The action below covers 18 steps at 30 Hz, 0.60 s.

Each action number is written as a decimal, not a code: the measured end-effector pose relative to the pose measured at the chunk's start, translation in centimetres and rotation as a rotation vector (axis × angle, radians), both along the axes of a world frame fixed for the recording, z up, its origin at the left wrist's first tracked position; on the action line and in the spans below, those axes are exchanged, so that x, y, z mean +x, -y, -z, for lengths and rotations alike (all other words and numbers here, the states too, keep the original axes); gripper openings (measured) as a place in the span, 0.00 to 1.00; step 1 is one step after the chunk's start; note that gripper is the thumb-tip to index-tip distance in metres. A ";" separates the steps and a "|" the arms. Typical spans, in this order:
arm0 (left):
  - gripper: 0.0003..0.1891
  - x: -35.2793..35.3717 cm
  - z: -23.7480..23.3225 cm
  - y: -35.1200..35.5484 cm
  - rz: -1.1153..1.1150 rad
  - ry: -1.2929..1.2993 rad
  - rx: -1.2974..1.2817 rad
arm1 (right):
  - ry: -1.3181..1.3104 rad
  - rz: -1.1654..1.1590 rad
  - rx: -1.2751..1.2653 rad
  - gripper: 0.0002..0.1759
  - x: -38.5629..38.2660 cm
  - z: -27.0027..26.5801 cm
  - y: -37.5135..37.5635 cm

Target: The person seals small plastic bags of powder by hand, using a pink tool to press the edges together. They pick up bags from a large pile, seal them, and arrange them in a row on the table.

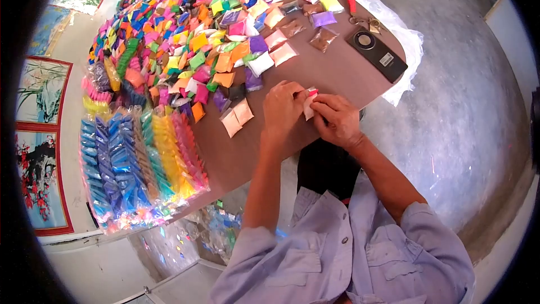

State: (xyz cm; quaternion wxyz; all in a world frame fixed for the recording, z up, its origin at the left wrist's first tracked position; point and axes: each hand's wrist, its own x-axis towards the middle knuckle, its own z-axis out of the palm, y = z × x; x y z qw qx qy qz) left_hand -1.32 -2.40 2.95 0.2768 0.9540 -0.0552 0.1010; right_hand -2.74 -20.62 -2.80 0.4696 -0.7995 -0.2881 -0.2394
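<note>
Near the table's front edge, my left hand (283,106) and my right hand (337,117) meet around a small pale packet (308,111). Fingers of both hands are closed on it, and a bit of red or pink shows at its top. Part of the packet is hidden by the fingers. To the left of my left hand lie two peach packets (237,117), side by side on the brown table (320,84). Beyond my hands is a loose peach packet (283,54), with a white packet (261,65) beside it.
A large heap of colourful packets (174,28) covers the far left of the table. Rows of bagged packets (140,160) stand at the near left. A black phone-like device (377,53), keys (374,22) and a white plastic sheet (413,50) lie at the right edge.
</note>
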 end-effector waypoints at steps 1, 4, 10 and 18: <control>0.07 0.5 0.1 -0.1 -0.032 -0.006 0.038 | -0.006 -0.004 -0.003 0.14 0.0 0.0 0.0; 0.07 1.4 0.8 -0.5 -0.046 0.058 -0.022 | -0.013 -0.008 0.002 0.14 -0.1 0.0 0.0; 0.09 -1.1 0.0 -1.2 -0.119 0.013 -0.177 | 0.001 0.010 0.011 0.13 -0.2 -0.1 -0.1; 0.09 -2.9 1.9 -1.6 -0.144 0.061 -0.156 | 0.011 0.033 0.028 0.12 -0.1 -0.2 -0.4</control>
